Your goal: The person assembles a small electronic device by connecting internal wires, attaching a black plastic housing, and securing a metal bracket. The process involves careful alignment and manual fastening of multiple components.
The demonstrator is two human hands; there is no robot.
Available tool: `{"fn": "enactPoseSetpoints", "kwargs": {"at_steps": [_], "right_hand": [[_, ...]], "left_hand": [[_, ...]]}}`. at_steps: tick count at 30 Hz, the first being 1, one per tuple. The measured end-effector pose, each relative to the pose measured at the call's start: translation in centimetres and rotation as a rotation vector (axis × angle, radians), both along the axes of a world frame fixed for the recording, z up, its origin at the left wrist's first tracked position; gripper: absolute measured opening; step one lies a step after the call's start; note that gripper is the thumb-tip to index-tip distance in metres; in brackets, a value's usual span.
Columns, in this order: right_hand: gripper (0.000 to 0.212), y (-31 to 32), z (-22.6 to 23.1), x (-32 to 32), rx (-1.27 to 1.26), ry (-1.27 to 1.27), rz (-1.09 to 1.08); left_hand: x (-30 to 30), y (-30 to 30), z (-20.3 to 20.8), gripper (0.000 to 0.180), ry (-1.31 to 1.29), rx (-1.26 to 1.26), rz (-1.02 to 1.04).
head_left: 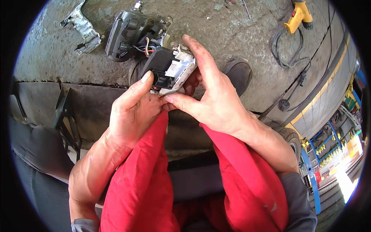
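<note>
Between my two hands is a black plastic and silvery metal module (160,61), tilted, with a white label on its metal side. My left hand (133,104) is closed on its lower left corner, the thumb lying along the black face. The right hand (214,91) grips the metal edge, with its index finger stretched along the far side, its thumb at the near corner and the other fingers partly hidden underneath. Thin coloured wires (147,46) run from the module toward a dark housing (127,33) with a metal stub on top, just beyond it on the ground.
A loose silvery metal bracket (85,31) lies at the far left. At the far right rests a yellow tool (299,17), near a coiled black cable (284,58). A thin metal rod (246,8) lies farther back. My dark shoe (239,75) stands beyond my right hand.
</note>
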State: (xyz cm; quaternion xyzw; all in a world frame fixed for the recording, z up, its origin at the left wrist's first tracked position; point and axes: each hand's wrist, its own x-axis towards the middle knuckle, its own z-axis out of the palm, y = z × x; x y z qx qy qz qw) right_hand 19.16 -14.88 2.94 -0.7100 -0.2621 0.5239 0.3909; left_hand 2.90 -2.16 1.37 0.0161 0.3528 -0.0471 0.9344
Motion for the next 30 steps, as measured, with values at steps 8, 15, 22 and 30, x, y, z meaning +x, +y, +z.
{"fn": "enactPoseSetpoints", "kwargs": {"at_steps": [8,15,22,30], "right_hand": [[0.1,0.4,0.6,0.4,-0.013,0.05,0.054],[0.1,0.2,-0.1,0.2,0.036,0.003,0.048],[0.099,0.2,-0.1,0.2,0.007,0.064,0.031],[0.102,-0.2,-0.8,-0.3,0.041,-0.04,-0.009]], "left_hand": [[-0.5,-0.1,-0.4,0.061,0.02,-0.104,0.131],[-1.1,-0.2,-1.2,0.061,-0.077,-0.12,0.115],[-1.1,-0.4,-1.1,0.061,-0.042,-0.098,0.117],[-0.2,-0.4,-0.1,0.061,0.109,0.014,0.048]]}}
